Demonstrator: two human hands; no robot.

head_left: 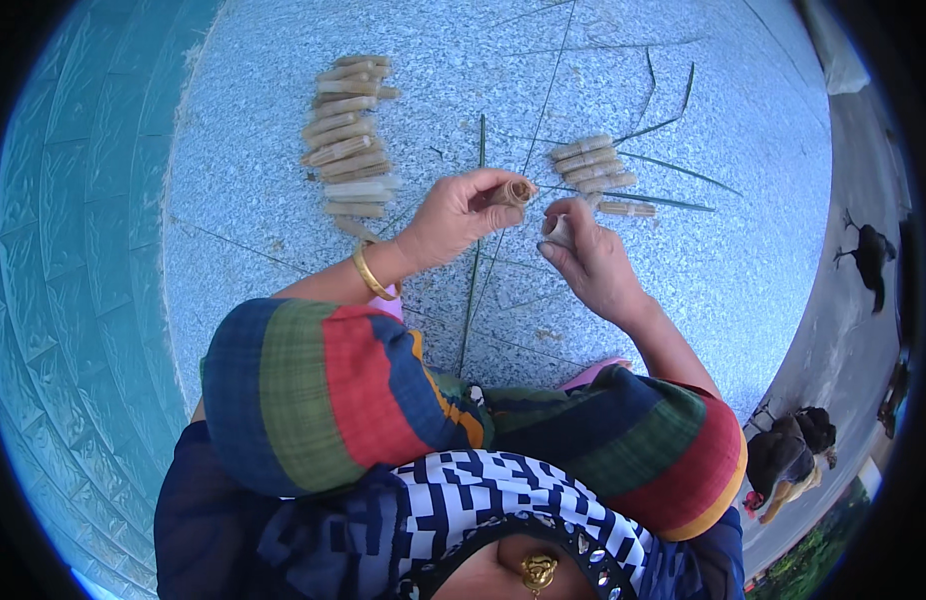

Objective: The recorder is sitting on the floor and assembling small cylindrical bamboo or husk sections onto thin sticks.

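Note:
My left hand is closed around a tan rolled leaf tube, its open end pointing right. A gold bangle circles that wrist. My right hand pinches a small pale piece just beside the tube's end. The two hands are a few centimetres apart above the speckled stone floor. Long green leaf strips lie on the floor under the hands.
A long stack of finished tan rolls lies at the upper left, a smaller group of rolls at the upper right. My knees in striped cloth fill the foreground. A dark bird and a crouching person are at the right.

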